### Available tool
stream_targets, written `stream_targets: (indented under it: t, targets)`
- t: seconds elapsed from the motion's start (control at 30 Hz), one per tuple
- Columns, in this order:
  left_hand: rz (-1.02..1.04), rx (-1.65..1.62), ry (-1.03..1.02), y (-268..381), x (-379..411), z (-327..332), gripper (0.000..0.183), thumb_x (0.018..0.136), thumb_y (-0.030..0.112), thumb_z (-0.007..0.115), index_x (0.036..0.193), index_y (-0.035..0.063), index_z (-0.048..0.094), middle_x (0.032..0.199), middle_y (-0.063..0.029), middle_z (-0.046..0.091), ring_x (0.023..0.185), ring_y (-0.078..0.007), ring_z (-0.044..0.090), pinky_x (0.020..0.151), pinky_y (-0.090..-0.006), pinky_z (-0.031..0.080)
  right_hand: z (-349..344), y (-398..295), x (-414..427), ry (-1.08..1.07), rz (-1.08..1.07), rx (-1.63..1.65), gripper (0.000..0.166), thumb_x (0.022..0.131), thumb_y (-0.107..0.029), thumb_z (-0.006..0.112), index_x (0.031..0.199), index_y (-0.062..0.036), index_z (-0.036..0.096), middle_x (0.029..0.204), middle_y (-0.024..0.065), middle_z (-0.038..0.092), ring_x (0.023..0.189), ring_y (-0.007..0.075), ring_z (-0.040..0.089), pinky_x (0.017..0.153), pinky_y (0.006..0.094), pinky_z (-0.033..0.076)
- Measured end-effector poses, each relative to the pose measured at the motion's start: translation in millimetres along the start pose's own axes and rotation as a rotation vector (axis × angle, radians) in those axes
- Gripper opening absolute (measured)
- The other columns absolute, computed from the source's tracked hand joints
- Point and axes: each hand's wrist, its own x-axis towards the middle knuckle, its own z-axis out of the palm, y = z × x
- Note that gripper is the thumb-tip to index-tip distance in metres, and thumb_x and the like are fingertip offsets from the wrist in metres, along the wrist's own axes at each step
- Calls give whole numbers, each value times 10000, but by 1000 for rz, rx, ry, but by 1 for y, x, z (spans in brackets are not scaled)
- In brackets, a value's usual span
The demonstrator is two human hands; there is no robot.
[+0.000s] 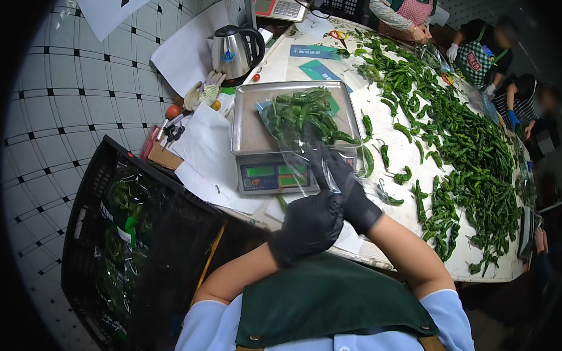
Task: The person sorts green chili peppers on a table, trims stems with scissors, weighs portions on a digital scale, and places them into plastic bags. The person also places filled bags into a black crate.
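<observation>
A clear plastic bag [298, 151] with green peppers [302, 112] in it lies on the metal pan [251, 130] of a digital weighing scale [263, 185]. My left hand [308, 221], in a black glove, is closed on the bag's near edge. My right hand [351, 187], gloved the same way, reaches forward along the bag's mouth, its fingers seen through the plastic close to the peppers. Blur and film hide whether those fingers grip anything. The scale's green displays are lit, partly covered by the bag.
A big heap of green peppers [475, 155] spreads over the white table [371, 237]. An electric kettle [228, 54], a white glove [210, 87] and orange-handled scissors [339, 35] lie beyond. At left stands a black crate [85, 219] with bagged peppers. Several people work across the table.
</observation>
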Motion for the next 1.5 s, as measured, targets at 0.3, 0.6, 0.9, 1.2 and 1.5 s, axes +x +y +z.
stream_targets:
  t: [0.3, 0.6, 0.9, 1.2, 1.5]
  targets:
    - [43, -133, -1, -18, 0, 0, 179, 719, 17, 590, 877, 76, 528, 714, -107, 530, 607, -308, 556, 536, -381, 451, 58, 53, 86, -179, 282, -310, 439, 796, -237, 520, 1219, -121, 511, 1254, 208, 460, 1209, 388, 384, 1017, 477, 269]
    - [113, -271, 7, -31, 9, -6, 164, 726, 48, 614, 878, 61, 556, 748, -105, 553, 641, -288, 569, 575, -357, 464, 30, 25, 48, -53, 79, -180, 409, 737, -163, 589, 1127, -50, 541, 1108, 180, 554, 1039, 349, 513, 859, 420, 427]
    - [-579, -563, 411, -154, 6, -14, 370, 881, 112, 546, 1217, 21, 422, 1047, -81, 537, 895, -140, 521, 761, -263, 449, -29, -35, -31, -1, 243, -56, 324, 766, -105, 637, 1067, -16, 556, 1258, 137, 487, 1045, 300, 529, 840, 360, 460]
    - [-1073, -1392, -42, -304, 78, 4, 250, 858, 213, 516, 1072, 105, 587, 1032, -102, 608, 916, -275, 585, 778, -424, 477, -101, -66, -177, 735, 943, 736, 98, 776, 35, 598, 855, -22, 591, 1045, 102, 594, 924, 168, 571, 802, 290, 464]
    - [-1055, -996, 286, -376, 125, -16, 445, 835, 195, 519, 1268, 128, 440, 1259, -128, 461, 1148, -281, 437, 965, -484, 330, -164, -81, -448, 1199, 1499, -605, 102, 832, -60, 557, 928, -49, 591, 884, 120, 621, 890, 250, 589, 794, 324, 451]
